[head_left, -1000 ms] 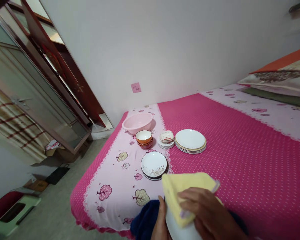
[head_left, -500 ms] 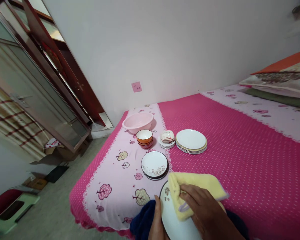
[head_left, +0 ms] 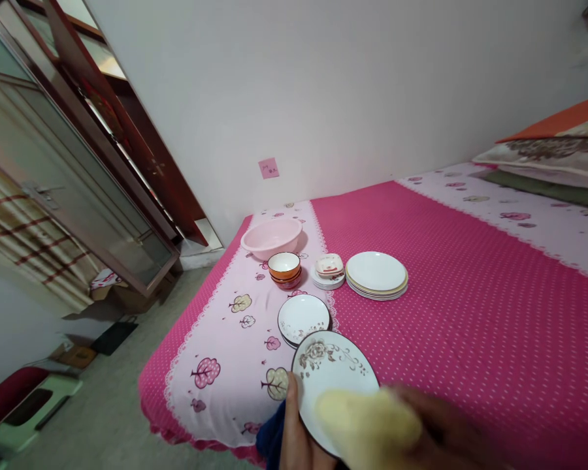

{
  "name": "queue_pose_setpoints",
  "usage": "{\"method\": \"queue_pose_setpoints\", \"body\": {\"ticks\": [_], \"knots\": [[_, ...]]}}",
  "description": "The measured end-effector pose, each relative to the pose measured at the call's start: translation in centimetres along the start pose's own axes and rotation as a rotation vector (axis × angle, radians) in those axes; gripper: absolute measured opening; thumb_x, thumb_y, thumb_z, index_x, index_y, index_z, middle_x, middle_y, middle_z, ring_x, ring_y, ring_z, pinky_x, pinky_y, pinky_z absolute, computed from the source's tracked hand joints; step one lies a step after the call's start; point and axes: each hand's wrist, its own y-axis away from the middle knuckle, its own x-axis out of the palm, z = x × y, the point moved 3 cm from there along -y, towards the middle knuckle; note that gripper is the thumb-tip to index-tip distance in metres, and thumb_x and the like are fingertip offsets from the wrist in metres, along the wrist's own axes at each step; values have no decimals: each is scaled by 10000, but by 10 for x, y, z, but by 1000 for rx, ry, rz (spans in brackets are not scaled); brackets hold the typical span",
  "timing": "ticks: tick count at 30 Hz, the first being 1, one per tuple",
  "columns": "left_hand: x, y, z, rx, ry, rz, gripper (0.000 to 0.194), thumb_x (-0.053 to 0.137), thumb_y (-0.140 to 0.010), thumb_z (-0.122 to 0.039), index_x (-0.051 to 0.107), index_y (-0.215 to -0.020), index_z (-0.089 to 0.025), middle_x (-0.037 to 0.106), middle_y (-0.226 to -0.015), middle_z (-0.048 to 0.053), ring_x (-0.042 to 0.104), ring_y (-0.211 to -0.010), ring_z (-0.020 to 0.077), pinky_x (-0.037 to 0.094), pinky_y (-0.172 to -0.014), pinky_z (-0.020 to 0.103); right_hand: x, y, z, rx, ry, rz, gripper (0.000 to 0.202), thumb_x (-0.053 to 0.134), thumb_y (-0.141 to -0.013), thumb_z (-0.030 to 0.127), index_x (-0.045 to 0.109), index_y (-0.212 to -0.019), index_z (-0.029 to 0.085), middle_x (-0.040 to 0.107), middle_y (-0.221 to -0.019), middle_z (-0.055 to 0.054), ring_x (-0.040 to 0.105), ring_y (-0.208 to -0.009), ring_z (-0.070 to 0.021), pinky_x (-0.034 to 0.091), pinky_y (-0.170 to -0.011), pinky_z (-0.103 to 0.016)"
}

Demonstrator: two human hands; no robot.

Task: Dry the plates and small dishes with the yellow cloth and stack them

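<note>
A white plate with a dark rim and brown flower pattern (head_left: pixel 318 385) is tilted up in front of me. My left hand (head_left: pixel 295 434) grips its left edge, thumb along the rim. Smeared by motion, my right hand (head_left: pixel 436 424) holds a yellow cloth (head_left: pixel 367 424) against the lower right of the plate's face. Just beyond the held plate lies a stack of similar patterned plates (head_left: pixel 301 316), partly covered by it.
On the bed (head_left: pixel 470 326) stand a pink basin (head_left: pixel 272 239), stacked orange bowls (head_left: pixel 284 267), small dishes on saucers (head_left: pixel 328 269) and a stack of larger white plates (head_left: pixel 376 272). Pillows (head_left: pixel 558 147) lie far right. A stool (head_left: pixel 24 405) is on the floor at left.
The yellow cloth and my right hand have moved down over the plate, baring its flower pattern. My left hand has raised the plate slightly, towards the stack.
</note>
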Motion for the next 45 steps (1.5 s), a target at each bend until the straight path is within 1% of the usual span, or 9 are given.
{"method": "queue_pose_setpoints", "body": {"ticks": [3, 5, 7, 12, 19, 24, 31, 41, 45], "knots": [[6, 3, -5, 88, 41, -46, 442, 556, -943, -513, 754, -1191, -205, 702, -1296, 113, 551, -1334, 326, 306, -1199, 467, -28, -6, -2, 239, -129, -353, 493, 545, -779, 601, 665, -1061, 214, 750, -778, -72, 697, -692, -303, 562, -585, -370], [9, 4, -5, 76, 66, -89, 365, 576, -948, -442, 775, -1142, -205, 714, -1273, 106, 571, -1311, 329, 312, -1195, 478, -43, -8, -2, 281, -108, -590, 587, 566, -725, 604, 635, -1140, 194, 755, -843, -82, 686, -713, -307, 563, -628, -382], [12, 5, -4, 74, 98, -138, 325, 606, -932, -400, 786, -1111, -198, 730, -1241, 106, 590, -1287, 340, 328, -1184, 491, -46, -11, -5, 268, -33, -685, 666, 586, -667, 615, 634, -1162, 172, 761, -918, -102, 685, -769, -323, 562, -687, -397], [24, 8, 1, 95, 153, -204, 261, 651, -902, -318, 798, -1070, -184, 763, -1164, 117, 617, -1253, 339, 341, -1179, 504, -14, -16, -37, 304, -51, -529, 585, 569, -680, 640, 705, -1052, 210, 786, -945, -110, 701, -936, -376, 576, -804, -436], [40, 12, -1, 115, 151, -135, 286, 566, -973, -313, 784, -1117, -198, 728, -1237, 115, 620, -1258, 298, 325, -1202, 467, 26, -23, -59, 234, -171, -356, 583, 672, -655, 622, 721, -1175, 364, 779, -1133, -54, 592, -1262, -419, 544, -973, -459], [31, 7, 12, 117, 97, -145, 331, 598, -950, -374, 778, -1128, -161, 721, -1249, 129, 568, -1315, 323, 335, -1202, 466, 45, -22, -44, 259, -418, -198, 758, 665, -690, 685, 664, -1298, 233, 768, -1165, -114, 637, -1203, -417, 531, -988, -497], [27, 7, 3, 129, -62, -233, 397, 705, -866, -286, 715, -1234, -137, 743, -1213, 143, 610, -1265, 329, 411, -1147, 458, 16, -23, -31, 257, -362, -140, 673, 665, -755, 607, 644, -1290, 198, 777, -1143, -109, 697, -1123, -369, 581, -925, -448], [39, 13, -19, -101, -406, 119, 380, 586, -927, -219, 683, -1240, -27, 758, -1110, 219, 684, -1141, 344, 420, -1103, 495, -12, -38, -6, 141, -416, 207, 612, 744, -735, 500, 677, -1248, 173, 795, -1062, -103, 742, -983, -355, 585, -857, -465], [40, 16, -12, -141, -417, 135, 386, 637, -900, -234, 689, -1233, -45, 751, -1134, 220, 656, -1189, 361, 395, -1121, 508, -11, -44, -8, 88, -353, 264, 563, 764, -732, 491, 712, -1193, 171, 792, -1060, -99, 732, -1009, -356, 582, -859, -454]]}}
